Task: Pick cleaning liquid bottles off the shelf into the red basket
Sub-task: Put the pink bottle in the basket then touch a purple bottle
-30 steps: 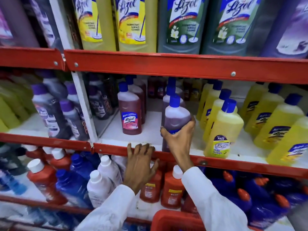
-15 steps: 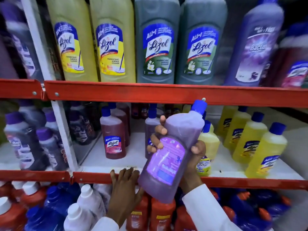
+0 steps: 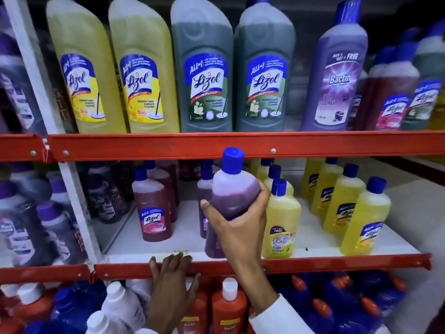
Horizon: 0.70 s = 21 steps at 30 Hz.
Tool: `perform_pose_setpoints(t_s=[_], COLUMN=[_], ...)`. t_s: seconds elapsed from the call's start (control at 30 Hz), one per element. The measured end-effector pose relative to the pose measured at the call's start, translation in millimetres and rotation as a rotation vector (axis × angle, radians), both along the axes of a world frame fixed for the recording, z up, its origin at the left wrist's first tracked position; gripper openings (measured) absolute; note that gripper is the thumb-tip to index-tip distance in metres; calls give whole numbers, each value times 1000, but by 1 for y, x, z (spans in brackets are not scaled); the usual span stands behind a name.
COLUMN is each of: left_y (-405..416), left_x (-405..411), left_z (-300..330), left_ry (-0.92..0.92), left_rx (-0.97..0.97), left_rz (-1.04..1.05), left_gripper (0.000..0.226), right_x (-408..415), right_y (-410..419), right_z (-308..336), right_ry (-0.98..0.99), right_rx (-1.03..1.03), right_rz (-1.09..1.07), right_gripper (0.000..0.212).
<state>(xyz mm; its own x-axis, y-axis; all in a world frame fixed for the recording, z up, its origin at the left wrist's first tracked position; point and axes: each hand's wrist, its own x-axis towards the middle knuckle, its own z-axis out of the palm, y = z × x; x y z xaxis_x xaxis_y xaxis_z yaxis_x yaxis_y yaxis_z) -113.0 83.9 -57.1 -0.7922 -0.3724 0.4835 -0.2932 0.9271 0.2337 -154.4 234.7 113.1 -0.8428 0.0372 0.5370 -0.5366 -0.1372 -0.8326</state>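
Middle shelf (image 3: 240, 263) | right hand (image 3: 238, 227) grips purple bottle (image 3: 231, 189) | upright, cap up

Red-edged shelves (image 3: 240, 145) carry cleaning bottles. Tall yellow bottles (image 3: 142, 68) stand above. Small yellow bottles (image 3: 366, 220) stand on the middle board.

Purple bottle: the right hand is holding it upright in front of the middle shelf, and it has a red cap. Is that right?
Not quite. The head view shows the purple bottle has a blue cap, not a red one. The rest holds: the right hand has it upright in its grip in front of the middle shelf.
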Motion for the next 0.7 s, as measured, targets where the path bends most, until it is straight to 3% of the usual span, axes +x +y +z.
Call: perform_pose_setpoints(t_s=[0.7], left_y=[1], left_x=[2], left_z=[-1], left_ry=[6], left_rx=[59], left_rz=[-40], left_gripper=[40], right_x=[-54], right_y=[-61], right_z=[-74], right_ry=[-81], right_rx=[249], right_rz=[-45], right_gripper=[103])
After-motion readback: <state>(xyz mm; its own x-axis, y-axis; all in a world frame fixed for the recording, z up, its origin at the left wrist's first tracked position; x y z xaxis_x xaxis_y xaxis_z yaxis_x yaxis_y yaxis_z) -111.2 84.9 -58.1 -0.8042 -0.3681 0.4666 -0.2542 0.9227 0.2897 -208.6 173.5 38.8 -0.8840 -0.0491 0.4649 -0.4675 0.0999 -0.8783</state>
